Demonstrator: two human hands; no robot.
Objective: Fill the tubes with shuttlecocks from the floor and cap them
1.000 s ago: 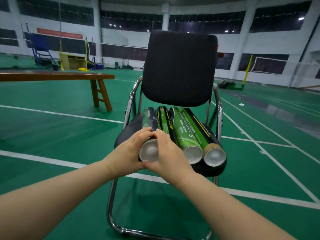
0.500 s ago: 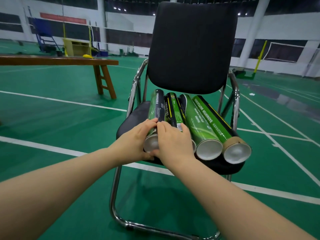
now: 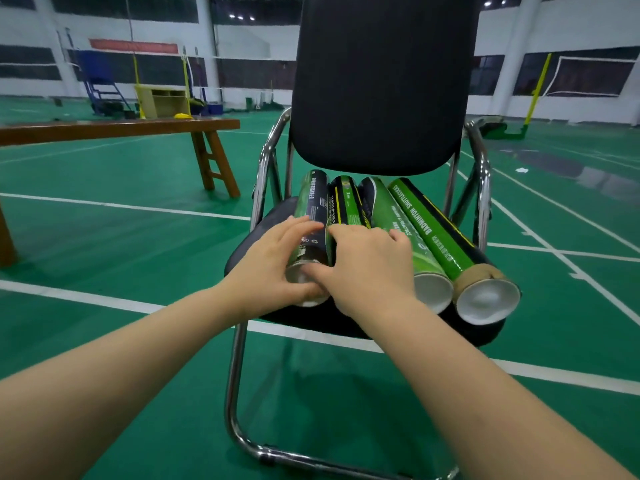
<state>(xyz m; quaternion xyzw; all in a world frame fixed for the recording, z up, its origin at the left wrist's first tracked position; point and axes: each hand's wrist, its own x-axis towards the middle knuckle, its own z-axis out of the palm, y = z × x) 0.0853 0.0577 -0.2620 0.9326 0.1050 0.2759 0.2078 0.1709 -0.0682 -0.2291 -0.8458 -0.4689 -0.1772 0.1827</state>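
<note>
Work looks nearly finished: four tubes [image 3: 391, 216] lie side by side on the chair seat [image 3: 252, 233], the two right ones showing white caps [image 3: 488, 299], and no loose shuttlecocks show on the floor [image 3: 138, 244]. Left hand [image 3: 273, 265] curls round the leftmost tube [image 3: 313, 202] at its near end. Right hand [image 3: 370, 268], which pinched that end half a second ago, now lies spread flat over its neighbours.

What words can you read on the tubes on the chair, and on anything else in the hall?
"BADMINTON SHUTTLECOCKS": along the green band of the rightmost tube.
"PRACTICE": small print on the tube next to it; the rest is blurred.
Leftmost tube: white print, too blurred to read.
Second tube from the left: print too small to read.
Red banner in the background: too blurred to read.
</note>
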